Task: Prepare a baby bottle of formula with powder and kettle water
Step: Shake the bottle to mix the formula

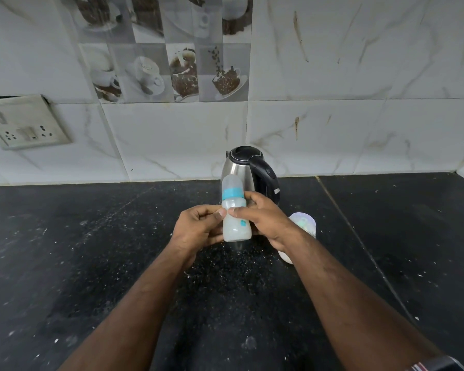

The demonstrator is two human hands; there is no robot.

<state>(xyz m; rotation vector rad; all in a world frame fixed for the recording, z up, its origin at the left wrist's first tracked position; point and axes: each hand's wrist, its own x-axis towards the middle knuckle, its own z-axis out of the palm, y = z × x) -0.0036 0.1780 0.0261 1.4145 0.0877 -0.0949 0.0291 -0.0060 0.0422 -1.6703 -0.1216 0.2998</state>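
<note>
A baby bottle with a blue collar and a clear cap is held upright just above the black counter. Milky white liquid fills its lower body. My left hand grips the bottle from the left, thumb on its front. My right hand wraps it from the right, thumb across the body. Right behind the bottle stands a steel kettle with a black lid and handle. A white container with a translucent lid sits to the right, partly hidden by my right wrist.
A marble-tiled wall runs along the back of the counter. A socket plate is on the wall at the left. White specks are scattered over the counter. A watch strap shows on my right wrist.
</note>
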